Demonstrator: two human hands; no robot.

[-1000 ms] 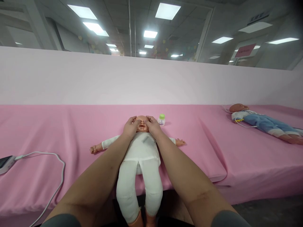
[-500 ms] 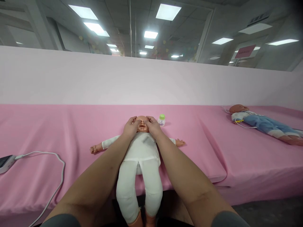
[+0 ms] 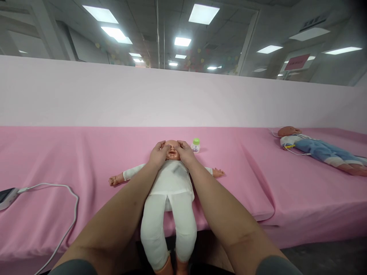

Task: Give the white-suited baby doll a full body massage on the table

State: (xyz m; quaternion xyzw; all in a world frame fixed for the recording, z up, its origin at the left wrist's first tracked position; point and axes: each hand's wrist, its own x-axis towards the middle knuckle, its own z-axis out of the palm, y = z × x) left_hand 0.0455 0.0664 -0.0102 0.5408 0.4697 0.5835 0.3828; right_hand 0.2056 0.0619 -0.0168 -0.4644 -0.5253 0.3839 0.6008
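Head view, baby doll (image 3: 172,181): While its back rests on the pink sheet (image 3: 235,164), its legs reach past the near edge; lying lengthwise seems to put its head within easy reach of both arms.
Left hand (image 3: 158,156): curved narrowly around one side of the doll's head, thumb on the face.
Right hand (image 3: 186,153): mirrors it on the other side, likewise holding the head, probably so pressure stays balanced.
Green-capped bottle (image 3: 195,146): upright just beside the right hand, perhaps for handy reach.
Second doll (image 3: 318,147): well apart at right, in blue trousers.
White cable (image 3: 77,200): trails from a device (image 3: 8,198) at left, away from the hands.
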